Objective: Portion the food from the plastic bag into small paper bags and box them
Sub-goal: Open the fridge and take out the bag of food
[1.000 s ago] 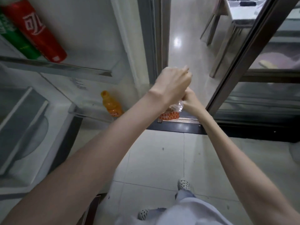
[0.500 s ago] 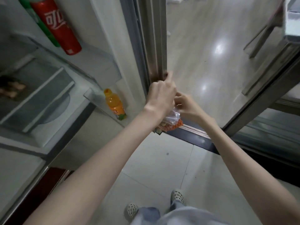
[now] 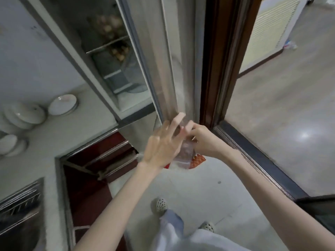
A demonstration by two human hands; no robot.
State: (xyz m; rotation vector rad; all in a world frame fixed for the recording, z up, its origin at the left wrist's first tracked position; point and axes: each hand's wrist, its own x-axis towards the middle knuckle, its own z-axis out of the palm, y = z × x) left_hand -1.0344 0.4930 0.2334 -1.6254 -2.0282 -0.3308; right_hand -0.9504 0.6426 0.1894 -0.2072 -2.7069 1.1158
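Counter (image 3: 45, 142), pale grey, at left: several white plates (image 3: 62, 105) stacked and overlapping near its back edge; a metal sink (image 3: 20, 214) set into its near end. Floor (image 3: 190, 187), light tiles: the person's two perforated white shoes (image 3: 161, 204) stand on it; a dark threshold strip (image 3: 253, 156) crosses it at right, with a glossy grey floor beyond.
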